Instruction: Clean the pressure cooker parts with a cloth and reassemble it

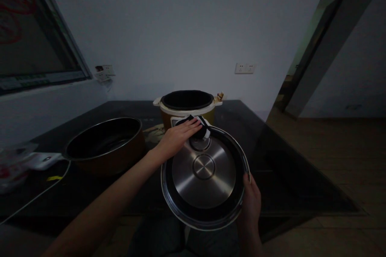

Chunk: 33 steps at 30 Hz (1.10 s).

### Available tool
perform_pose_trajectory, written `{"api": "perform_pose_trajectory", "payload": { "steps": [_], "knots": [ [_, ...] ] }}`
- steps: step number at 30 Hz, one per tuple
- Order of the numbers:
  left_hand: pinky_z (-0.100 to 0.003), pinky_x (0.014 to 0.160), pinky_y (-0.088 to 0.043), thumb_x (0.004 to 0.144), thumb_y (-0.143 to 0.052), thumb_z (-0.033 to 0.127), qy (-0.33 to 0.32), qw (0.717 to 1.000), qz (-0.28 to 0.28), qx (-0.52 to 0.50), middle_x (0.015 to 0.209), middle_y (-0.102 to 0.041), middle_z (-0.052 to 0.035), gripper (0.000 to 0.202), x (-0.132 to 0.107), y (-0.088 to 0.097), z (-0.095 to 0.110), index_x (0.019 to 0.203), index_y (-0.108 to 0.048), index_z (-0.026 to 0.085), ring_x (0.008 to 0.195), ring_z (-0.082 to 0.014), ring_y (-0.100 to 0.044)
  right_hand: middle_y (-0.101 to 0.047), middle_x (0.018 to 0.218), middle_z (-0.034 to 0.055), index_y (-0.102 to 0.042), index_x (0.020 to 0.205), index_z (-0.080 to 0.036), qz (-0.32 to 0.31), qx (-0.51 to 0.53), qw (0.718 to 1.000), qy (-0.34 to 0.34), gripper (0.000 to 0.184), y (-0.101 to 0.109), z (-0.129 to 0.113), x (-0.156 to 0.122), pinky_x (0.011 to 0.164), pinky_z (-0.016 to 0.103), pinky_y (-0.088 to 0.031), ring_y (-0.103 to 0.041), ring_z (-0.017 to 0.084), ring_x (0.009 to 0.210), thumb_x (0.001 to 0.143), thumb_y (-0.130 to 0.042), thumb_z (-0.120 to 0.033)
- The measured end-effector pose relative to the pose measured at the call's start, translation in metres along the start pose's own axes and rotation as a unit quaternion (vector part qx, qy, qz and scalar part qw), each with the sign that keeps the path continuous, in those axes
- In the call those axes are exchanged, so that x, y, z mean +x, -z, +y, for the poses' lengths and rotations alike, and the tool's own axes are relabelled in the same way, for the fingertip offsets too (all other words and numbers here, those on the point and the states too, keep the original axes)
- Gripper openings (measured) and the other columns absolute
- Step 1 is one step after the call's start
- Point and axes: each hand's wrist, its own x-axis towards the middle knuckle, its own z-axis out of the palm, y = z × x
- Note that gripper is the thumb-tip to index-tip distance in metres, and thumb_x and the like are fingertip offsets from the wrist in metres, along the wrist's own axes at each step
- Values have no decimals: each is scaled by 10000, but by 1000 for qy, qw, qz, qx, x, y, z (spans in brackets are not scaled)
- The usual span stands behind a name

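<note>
We count two hands, both at work on one lid (205, 188). It is held tilted in front of the cooker (187, 112), its metal disc turned towards us. The left hand (177, 136) has its fingers laid nearly straight and close together, holding one black-and-white cloth (205, 130) against the lid's upper part. The right hand (252, 198) grips the rim on the right side, thumb on the near face.

We see one cooker, its top uncovered, with two side handles, and one wide pot (105, 160) to its left; both stand on one dark table (271, 140). Farther left we count one white cord (37, 196), one yellow scrap (54, 178), one white device (45, 160) and one bag (13, 168). One socket plate (244, 68) is on the wall to the right of the cooker.

The left thumb is out of our sight, and the right hand's other fingers are mostly behind the lid. Lid, cloth and hand cover much of the cooker's front, and we cannot tell whether lid and cooker touch. The bag is blurred and cut off by the left edge. We cannot make out the small brown thing (220, 96) at the cooker's right handle.
</note>
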Motion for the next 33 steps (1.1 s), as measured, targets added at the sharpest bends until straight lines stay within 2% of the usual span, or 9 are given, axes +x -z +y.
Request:
{"api": "perform_pose_trajectory", "payload": {
  "steps": [5,8,11,16,21,25,28,33],
  "knots": [
    [-384,1145,-331,926,-384,32,-52,997,-41,-27,1427,-507,-77,449,34,0,-7,1343,-488,162,1390,-153,-347,-683,1196,65,-652,1191,-194,1,-13,1000,7,579,0,-2,-2,949,389,-444,-573,292,1162,739,-660,-556],
    [-370,1096,-401,922,-386,38,-2,997,-47,-65,1411,-525,-60,446,34,9,-10,1316,-518,201,1349,-144,-419,-685,1192,75,-658,1181,-171,20,-53,998,22,589,-1,-4,-3,955,379,-434,-563,292,1174,742,-648,-564],
    [-379,1073,-430,917,-378,43,57,994,-32,-90,1400,-536,-64,451,17,17,-10,1312,-525,202,1322,-153,-458,-692,1174,66,-657,1191,-178,17,-70,997,32,586,1,-2,-2,911,366,-460,-590,281,1124,757,-624,-570],
    [-357,1092,-412,934,-434,118,112,985,19,-133,1397,-542,-47,418,-19,21,-5,1335,-513,207,1297,-146,-490,-718,1091,49,-649,1215,-191,10,-92,994,57,572,5,3,1,899,369,-460,-609,266,1053,787,-593,-565],
    [-392,1115,-387,944,-374,86,122,981,30,-146,1424,-509,-61,435,-57,17,7,1336,-519,207,1323,-156,-454,-705,1117,74,-680,1156,-160,26,-122,990,58,572,1,-4,-2,943,378,-424,-579,280,1103,772,-597,-576],
    [-415,1119,-386,948,-375,72,135,978,66,-141,1437,-496,-74,451,-93,15,20,1356,-493,223,1341,-164,-432,-703,1128,59,-656,1195,-181,28,-93,995,30,591,-2,-6,-5,891,362,-451,-593,273,1078,770,-593,-587],
    [-430,1121,-385,942,-372,48,140,978,78,-138,1427,-509,-67,486,-117,12,33,1373,-471,251,1367,-174,-392,-715,1094,46,-649,1214,-195,20,-94,995,35,583,-1,-5,-4,872,354,-459,-606,269,1049,780,-589,-579],
    [-437,1116,-397,941,-353,36,168,972,109,-125,1441,-493,-71,523,-136,2,48,1408,-419,263,1373,-181,-385,-727,1041,66,-675,1178,-167,16,-105,992,68,569,0,-3,-1,881,363,-456,-615,275,1023,780,-597,-566]
  ]
}}
